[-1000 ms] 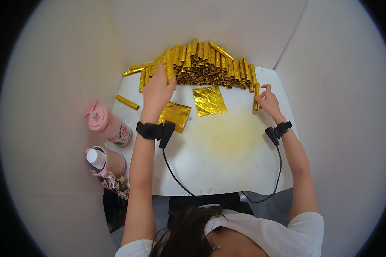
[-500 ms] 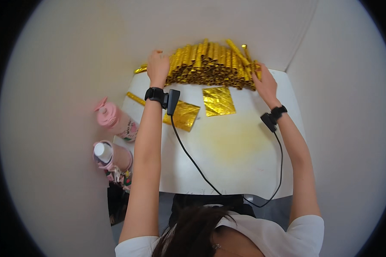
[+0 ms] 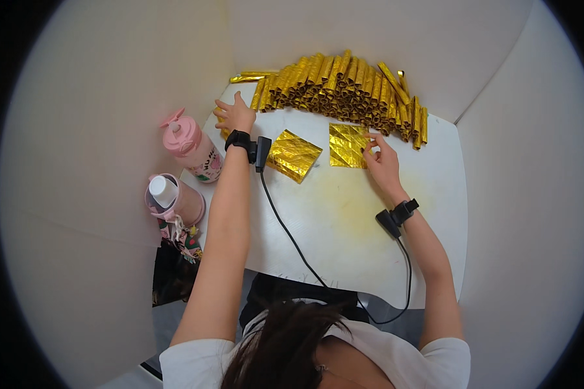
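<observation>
My left hand (image 3: 237, 117) is open with its fingers spread, at the table's left edge. A gold foil roll (image 3: 222, 124) lies partly hidden beneath it. My right hand (image 3: 383, 162) is at the right edge of a flat square gold foil sheet (image 3: 347, 144). Its index finger and thumb are apart, with the fingertips at the sheet's edge; the other fingers are curled and nothing shows in the palm. A second gold foil sheet (image 3: 295, 155) lies askew between my hands. Beyond them is a heaped pile of gold foil rolls (image 3: 331, 81).
A pink bottle (image 3: 187, 139) and an uncovered pink cup with a white lid (image 3: 164, 190) stand at the left of the white table (image 3: 324, 240). Pale walls (image 3: 383, 32) enclose the far side and both sides. A black cable (image 3: 292, 240) runs from my wrist straps.
My right hand has left the pile's right end and come nearer, to the foil sheet. My left hand has moved from the pile's left end to the loose roll, fingers spreading.
</observation>
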Motion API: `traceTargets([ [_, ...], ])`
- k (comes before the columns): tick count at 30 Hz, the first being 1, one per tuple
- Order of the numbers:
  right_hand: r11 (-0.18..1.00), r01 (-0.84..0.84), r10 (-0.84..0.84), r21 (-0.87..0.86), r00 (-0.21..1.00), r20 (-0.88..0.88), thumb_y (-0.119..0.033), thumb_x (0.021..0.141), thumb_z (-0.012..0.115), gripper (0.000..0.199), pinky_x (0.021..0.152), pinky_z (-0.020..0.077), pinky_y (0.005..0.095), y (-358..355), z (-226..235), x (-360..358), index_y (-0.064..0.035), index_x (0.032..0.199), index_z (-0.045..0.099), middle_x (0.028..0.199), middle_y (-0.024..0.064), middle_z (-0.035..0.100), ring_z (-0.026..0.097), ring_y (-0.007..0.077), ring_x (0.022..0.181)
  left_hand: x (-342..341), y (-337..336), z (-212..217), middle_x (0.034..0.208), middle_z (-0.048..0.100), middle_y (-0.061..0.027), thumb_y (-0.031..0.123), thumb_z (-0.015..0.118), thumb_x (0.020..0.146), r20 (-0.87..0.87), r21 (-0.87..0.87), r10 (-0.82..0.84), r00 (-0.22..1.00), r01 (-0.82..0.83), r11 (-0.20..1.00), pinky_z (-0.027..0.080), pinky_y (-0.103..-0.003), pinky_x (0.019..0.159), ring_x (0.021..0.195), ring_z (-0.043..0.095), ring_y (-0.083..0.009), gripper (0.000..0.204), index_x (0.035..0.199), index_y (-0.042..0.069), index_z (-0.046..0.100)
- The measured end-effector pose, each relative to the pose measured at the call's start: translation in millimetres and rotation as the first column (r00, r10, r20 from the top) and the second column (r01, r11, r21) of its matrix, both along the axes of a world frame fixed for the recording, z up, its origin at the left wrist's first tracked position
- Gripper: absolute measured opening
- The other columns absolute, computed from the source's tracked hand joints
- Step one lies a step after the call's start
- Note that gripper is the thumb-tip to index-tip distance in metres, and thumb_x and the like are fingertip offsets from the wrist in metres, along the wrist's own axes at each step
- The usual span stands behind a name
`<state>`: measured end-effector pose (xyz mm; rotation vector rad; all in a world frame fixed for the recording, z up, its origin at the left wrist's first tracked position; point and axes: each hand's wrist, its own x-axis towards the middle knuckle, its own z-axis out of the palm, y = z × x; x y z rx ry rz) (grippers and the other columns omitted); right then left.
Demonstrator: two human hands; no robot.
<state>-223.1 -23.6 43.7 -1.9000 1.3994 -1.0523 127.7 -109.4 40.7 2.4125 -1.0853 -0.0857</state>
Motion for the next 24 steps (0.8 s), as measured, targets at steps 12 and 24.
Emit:
traceTargets([
  [12, 0.974, -0.1, -0.024, 0.205, 0.851, 0.524, 0.001, 0.088, 0.055, 0.03, 0.048, 0.0392, 0.0186, -2.6, -23.5, -16.2, -0.0054, 0.118, 0.057, 0.088, 0.0003, 0.055, 0.049, 0.0034, 0.053, 29.6, -56.0, -7.0, 0.144, 0.024, -0.0277, -0.003, 0.064, 0.071, 0.097, -0.355, -0.11, 0.989, 0.137, 0.925, 0.043, -0.048, 0.099, 0.122, 0.039, -0.0489, 0.067, 0.132, 0.022, 0.053],
  [24, 0.96, -0.096, -0.045, 0.263, 0.874, 0.483, 0.001, 0.086, 0.055, 0.023, 0.047, 0.0386, 0.0183, -6.5, -17.9, -13.9, -0.0026, 0.108, 0.062, 0.08, -0.0002, 0.054, 0.047, 0.0019, 0.052, 81.1, -138.4, -5.6, 0.116, 0.061, -0.0197, -0.011, 0.062, 0.072, 0.331, -0.139, -0.696, 0.637, 0.763, 0.631, 0.047, -0.044, 0.093, 0.109, 0.057, -0.0389, 0.062, 0.129, 0.011, 0.053],
])
